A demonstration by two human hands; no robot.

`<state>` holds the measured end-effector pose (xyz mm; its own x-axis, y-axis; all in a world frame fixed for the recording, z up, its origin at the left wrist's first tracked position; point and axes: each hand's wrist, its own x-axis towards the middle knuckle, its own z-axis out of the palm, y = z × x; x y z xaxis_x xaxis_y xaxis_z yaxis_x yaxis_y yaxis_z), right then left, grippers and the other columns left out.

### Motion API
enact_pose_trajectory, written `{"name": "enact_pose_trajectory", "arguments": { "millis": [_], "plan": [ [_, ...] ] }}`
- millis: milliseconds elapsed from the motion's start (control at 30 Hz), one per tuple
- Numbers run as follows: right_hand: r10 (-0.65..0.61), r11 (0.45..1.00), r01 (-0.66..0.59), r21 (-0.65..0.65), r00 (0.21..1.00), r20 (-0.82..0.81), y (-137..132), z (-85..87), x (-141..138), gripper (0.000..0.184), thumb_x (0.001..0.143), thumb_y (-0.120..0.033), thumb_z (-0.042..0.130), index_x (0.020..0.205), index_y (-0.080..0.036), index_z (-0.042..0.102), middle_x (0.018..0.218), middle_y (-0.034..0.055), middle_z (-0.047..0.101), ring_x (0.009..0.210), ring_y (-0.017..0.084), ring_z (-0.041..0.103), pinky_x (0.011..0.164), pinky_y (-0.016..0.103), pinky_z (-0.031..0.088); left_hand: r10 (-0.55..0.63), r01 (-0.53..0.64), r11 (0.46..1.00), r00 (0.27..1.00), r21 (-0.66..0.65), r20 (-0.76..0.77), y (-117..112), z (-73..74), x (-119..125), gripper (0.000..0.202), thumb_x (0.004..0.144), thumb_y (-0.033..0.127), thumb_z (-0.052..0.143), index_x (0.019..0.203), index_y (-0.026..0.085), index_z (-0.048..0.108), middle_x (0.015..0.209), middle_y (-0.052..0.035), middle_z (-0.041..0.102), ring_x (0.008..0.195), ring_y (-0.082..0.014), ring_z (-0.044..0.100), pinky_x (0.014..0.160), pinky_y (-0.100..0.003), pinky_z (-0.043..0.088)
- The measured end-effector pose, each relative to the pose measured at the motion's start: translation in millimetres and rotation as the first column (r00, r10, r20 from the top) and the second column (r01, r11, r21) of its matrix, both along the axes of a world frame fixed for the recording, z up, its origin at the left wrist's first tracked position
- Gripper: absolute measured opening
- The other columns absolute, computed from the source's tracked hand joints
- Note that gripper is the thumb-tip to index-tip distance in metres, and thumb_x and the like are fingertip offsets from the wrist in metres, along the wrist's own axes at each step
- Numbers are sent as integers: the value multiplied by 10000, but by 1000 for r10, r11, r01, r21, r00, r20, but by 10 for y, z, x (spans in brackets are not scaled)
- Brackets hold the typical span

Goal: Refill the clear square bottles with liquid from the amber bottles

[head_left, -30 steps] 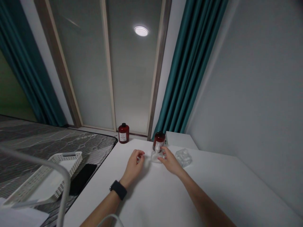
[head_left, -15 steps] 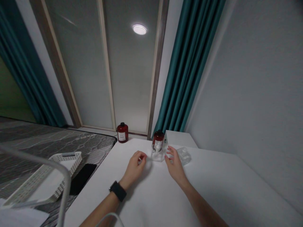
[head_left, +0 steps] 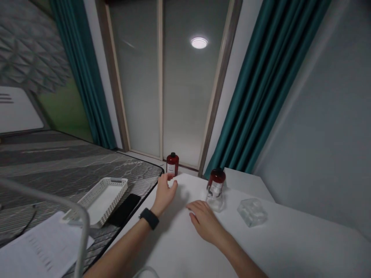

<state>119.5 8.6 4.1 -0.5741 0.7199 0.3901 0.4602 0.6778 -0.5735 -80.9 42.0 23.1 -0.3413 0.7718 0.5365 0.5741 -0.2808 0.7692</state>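
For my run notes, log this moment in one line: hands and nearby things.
left hand: raised, nothing clearly held | right hand: low over table, nearest clear container | red bottle: behind container

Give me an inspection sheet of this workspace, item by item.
Surface: white table, with bottles and hands over it.
Job's things: dark red bottle behind a clear container; clear block-shaped container further right.
Clutter: white basket, black phone and printed papers beside the table.
Grippers: left hand raised, empty, black watch on wrist; right hand low, empty, nearest the clear container.
Cables: thin white cable at the bottom edge.
Surroundings: teal curtains, second red bottle beyond the table.
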Motion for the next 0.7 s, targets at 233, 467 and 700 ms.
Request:
{"name": "enact_pose_trajectory", "arguments": {
  "millis": [233,467,700],
  "plan": [
    [30,998,-44,44,962,270,-50,-5,-74,335,882,-78,528,1142,-232,673,1110,84,729,1052,306,634,965,476,461,152,-161,986,975,-44,-165,563,130,-358,495,768,296,683,1212,139,529,1167,-146,578,1189,-343,523,1053,-498,397],
    [20,1000,-18,-9,956,293,-86,55,-59,318,888,-47,539,1146,-180,668,1127,87,722,1093,269,627,1060,461,403,200,-231,961,961,-155,-189,1008,156,-347,666,747,405,759,1286,122,491,1257,-192,581,1244,-348,537,1047,-433,420],
    [5,1000,-5,0,949,314,-107,74,-89,316,867,-43,575,1142,-168,666,1128,97,715,1106,280,618,1085,482,385,155,-182,967,976,-181,-152,1049,118,-365,570,781,379,733,1250,160,493,1216,-156,662,1104,-287,657,924,-376,498]
  ]
}}
